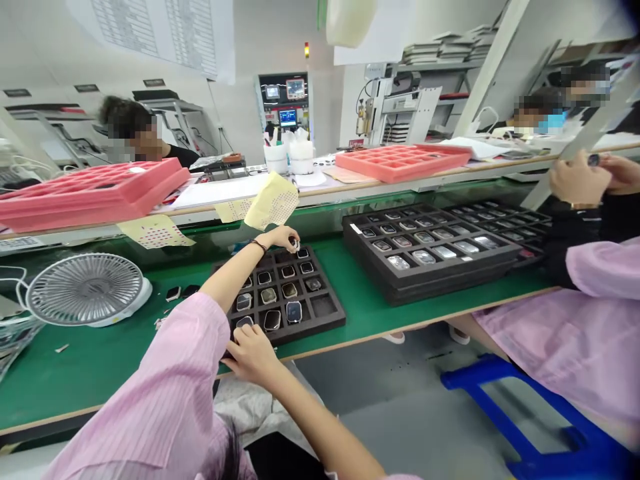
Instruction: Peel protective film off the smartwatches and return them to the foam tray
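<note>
Overall, a long green surface [100, 360] carried everything within reach, with a raised shelf [325, 192] along its far side. To the right sat a co-worker in a pink sleeve [600, 267], whose own hands were raised beside a slanted post. A thick black stack of trays [395, 280], its top compartments holding watches, lay right of centre. A smaller black tray [327, 322] lay in front of the person, and a grey fan [87, 290] leaned to its left.

The left hand [280, 238] was over the tray's far right corner, its grip pinched nearly together on what looked like a small watch [295, 244]. The right hand [254, 353] rested at the near left corner, fingers loosely bent beside another watch; whether its grip had hold of the tray's edge or anything else could not be told.

As for progress, most compartments in plain view held a watch. The near right corner compartment [324, 307] showed only dark foam, so that one seemed to be without its piece; those under the left forearm were hidden. Two small dark pieces [173, 293] lay loose beside the fan.
</note>
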Tool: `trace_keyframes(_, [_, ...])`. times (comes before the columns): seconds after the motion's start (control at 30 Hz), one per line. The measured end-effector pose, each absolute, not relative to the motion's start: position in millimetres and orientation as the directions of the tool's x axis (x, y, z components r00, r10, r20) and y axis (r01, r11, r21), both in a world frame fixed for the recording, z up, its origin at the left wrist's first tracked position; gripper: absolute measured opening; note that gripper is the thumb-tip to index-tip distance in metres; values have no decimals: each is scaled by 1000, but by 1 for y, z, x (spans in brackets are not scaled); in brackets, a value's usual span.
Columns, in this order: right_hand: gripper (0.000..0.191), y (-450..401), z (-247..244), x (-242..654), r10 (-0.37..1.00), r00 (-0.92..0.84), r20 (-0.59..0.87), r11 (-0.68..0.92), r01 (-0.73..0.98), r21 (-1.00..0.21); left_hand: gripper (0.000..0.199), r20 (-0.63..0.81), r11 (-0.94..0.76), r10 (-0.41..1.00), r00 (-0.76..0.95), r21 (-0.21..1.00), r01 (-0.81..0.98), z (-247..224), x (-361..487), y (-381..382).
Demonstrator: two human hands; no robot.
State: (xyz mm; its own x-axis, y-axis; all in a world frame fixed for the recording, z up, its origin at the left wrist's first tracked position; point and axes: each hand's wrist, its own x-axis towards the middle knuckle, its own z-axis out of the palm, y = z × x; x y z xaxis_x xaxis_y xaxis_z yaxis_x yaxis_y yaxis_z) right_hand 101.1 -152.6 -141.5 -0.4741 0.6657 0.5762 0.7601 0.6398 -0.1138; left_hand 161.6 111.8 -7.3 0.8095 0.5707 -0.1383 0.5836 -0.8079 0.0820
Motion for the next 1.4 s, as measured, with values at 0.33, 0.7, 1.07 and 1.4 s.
trace_keyframes(0.33, [10, -151, -148, 96, 647, -461, 608, 648, 753, -119, 31, -287, -803, 523, 803, 151, 577, -28, 206, 115])
trace_keyframes(0.7, [13, -157, -141, 99, 682, -484, 549, 666, 721, -192, 49, -52, -770, 589, 806, 265, 580, -36, 185, 101])
trace_keyframes(1.07, [37, -160, -88, 180, 905, 289, 313, 296, 100, -950, 53, 327, -712, 646, 690, 584, 389, -13, 62, -13])
trace_keyframes(1.4, [60, -141, -94, 81, 991, -4, 133, 133, 11, -991, 53, 363, -667, 745, 560, 385, 638, -59, -40, -118])
